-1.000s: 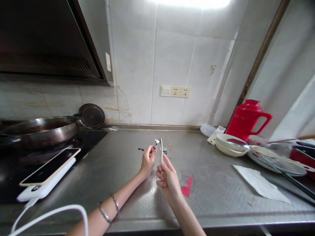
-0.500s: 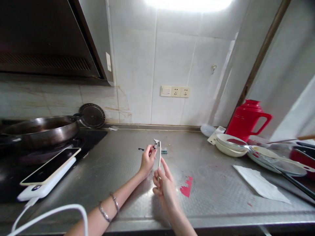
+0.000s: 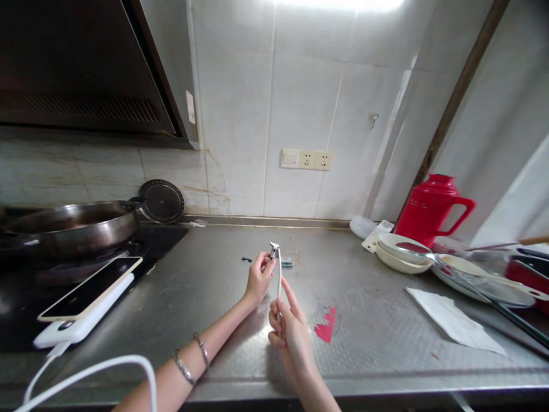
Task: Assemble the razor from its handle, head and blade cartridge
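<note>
My left hand (image 3: pixel 259 280) pinches a small dark object with a silver, T-shaped top (image 3: pixel 274 247); its exact kind is too small to make out. In my right hand (image 3: pixel 291 329) is a thin, slightly curved white stick (image 3: pixel 280 280), gripped low and pointing upward. The stick's upper end is right beside the silver top; whether they touch I cannot tell. On the counter behind my hands lie a small dark-green and clear piece (image 3: pixel 287 264) and a short black piece (image 3: pixel 246 260). A torn red scrap (image 3: pixel 326 326) lies to the right of my right hand.
At left, a pan (image 3: pixel 81 223) sits on the black stove, and a phone (image 3: pixel 92 286) rests on a white power bank (image 3: pixel 81 329) with a cable (image 3: pixel 115 361). To the right are a red thermos (image 3: pixel 431 212), bowls (image 3: pixel 403 263), plates, utensils and a white paper (image 3: pixel 454 320).
The silver top has turned slightly and now sits closer to the white stick's upper end. My right hand has shifted slightly right and down. Both hands keep their holds.
</note>
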`<state>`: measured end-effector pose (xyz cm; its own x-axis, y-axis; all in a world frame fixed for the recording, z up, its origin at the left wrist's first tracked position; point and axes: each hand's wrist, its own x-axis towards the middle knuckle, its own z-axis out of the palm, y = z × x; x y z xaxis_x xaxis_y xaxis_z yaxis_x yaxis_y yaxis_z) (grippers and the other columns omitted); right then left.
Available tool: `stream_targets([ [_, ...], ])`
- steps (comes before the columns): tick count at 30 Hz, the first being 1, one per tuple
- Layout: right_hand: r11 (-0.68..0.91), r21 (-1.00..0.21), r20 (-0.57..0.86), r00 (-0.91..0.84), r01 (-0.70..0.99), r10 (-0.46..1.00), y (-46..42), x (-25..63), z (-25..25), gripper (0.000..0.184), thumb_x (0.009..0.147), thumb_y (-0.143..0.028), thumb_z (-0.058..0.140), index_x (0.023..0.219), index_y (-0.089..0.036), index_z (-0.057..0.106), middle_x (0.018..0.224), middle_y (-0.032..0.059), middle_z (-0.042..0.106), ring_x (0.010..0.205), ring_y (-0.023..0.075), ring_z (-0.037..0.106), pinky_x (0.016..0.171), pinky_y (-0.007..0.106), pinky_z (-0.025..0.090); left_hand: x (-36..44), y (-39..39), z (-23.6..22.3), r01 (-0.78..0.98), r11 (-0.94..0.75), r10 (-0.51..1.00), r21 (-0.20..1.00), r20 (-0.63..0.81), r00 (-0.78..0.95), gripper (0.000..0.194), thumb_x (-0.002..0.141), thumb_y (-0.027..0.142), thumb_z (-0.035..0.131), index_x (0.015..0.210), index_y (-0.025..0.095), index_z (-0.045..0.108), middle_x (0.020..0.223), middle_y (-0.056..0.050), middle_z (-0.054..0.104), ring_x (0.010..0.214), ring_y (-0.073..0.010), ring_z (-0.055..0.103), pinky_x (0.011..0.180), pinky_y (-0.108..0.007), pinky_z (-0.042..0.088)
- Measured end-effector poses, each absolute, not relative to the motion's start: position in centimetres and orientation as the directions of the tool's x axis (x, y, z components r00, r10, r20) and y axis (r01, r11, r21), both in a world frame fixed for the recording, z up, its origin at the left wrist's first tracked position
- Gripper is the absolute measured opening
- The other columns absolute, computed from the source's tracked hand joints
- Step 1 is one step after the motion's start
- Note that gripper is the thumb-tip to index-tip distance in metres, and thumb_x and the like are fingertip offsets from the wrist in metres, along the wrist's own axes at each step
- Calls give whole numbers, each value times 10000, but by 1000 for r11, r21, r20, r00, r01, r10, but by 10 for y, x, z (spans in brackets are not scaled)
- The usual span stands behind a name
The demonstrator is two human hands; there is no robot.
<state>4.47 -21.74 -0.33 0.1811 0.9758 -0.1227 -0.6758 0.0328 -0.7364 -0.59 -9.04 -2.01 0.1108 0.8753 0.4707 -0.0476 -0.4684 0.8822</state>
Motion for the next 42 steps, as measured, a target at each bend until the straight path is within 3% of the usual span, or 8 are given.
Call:
stream_targets([
  [6,58,-785,-95,212,-617,973,-213,48,-5,741,675,-376,671,1343,-295,360,594,-84,385,428,40,220,390,164,92,-7,-90,-20,-39,-479,868,877,480,129,225,805,370,517,898,170,563,682,21,527,573,-101,506,583,-211,407],
  [10,79,-868,-41,229,-490,973,-216,46,-11,569,728,-432,614,1255,-276,465,606,-71,401,446,53,247,417,176,182,-8,-84,-20,-5,-469,880,883,468,75,200,807,340,498,846,160,575,662,10,532,626,-123,505,611,-225,394],
  [14,251,-951,178,345,-180,922,-197,72,4,454,758,-601,487,878,-185,623,561,-45,384,489,91,299,463,212,249,-10,-81,-17,-19,-463,882,886,462,89,247,827,353,458,866,147,590,671,-1,532,652,-131,495,636,-238,379],
  [17,278,-945,320,316,171,893,-168,109,22,560,778,-660,356,536,-175,495,501,-23,357,508,112,319,489,236,251,-12,-82,-13,-55,-448,883,892,451,126,296,837,384,435,867,143,603,642,12,480,610,-115,447,595,-227,348],
  [20,165,-884,343,368,436,864,-137,146,32,561,790,-651,291,458,-202,349,450,-23,305,475,113,299,480,249,221,-13,-83,-11,-99,-394,895,914,406,183,344,825,447,457,888,143,604,584,39,406,540,-95,381,523,-213,303],
  [23,41,-812,354,435,582,828,-112,173,28,528,782,-625,303,446,-217,286,441,-22,277,462,111,280,474,252,204,-13,-83,-12,-89,-348,907,933,359,220,376,784,504,518,864,144,593,544,62,354,481,-75,322,462,-202,251],
  [29,-51,-712,332,400,700,854,-91,175,9,517,783,-582,310,420,-214,310,432,-10,313,438,113,302,464,247,219,-12,-81,-17,-141,-264,906,954,295,304,424,761,547,521,811,130,584,533,72,338,420,-45,267,405,-188,208],
  [42,-12,-721,353,381,693,855,-93,168,-3,498,789,-552,304,428,-209,324,442,-5,317,444,114,306,463,243,220,-11,-86,-10,-222,-150,914,963,221,340,428,724,529,561,833,116,591,521,86,314,389,-24,218,369,-183,162],
])
